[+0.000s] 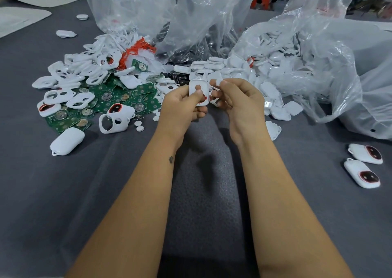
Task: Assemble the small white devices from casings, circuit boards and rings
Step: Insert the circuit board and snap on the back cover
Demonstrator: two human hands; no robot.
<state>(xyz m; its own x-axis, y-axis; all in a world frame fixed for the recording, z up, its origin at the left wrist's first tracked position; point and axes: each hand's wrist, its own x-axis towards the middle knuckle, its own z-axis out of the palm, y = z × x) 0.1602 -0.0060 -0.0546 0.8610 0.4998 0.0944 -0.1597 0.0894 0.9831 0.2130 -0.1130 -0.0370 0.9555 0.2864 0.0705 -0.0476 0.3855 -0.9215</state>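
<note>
Roughly early: two finished white plastic devices (363, 165) lie aside, my left hand (182, 106) grips a white holed casing (199, 93), right hand (237, 101) pinches a small white round button (218, 82), piles remain.

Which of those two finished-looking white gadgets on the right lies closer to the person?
The lower finished device; the other finished device lies just beyond it, farther up the grey table.
</note>
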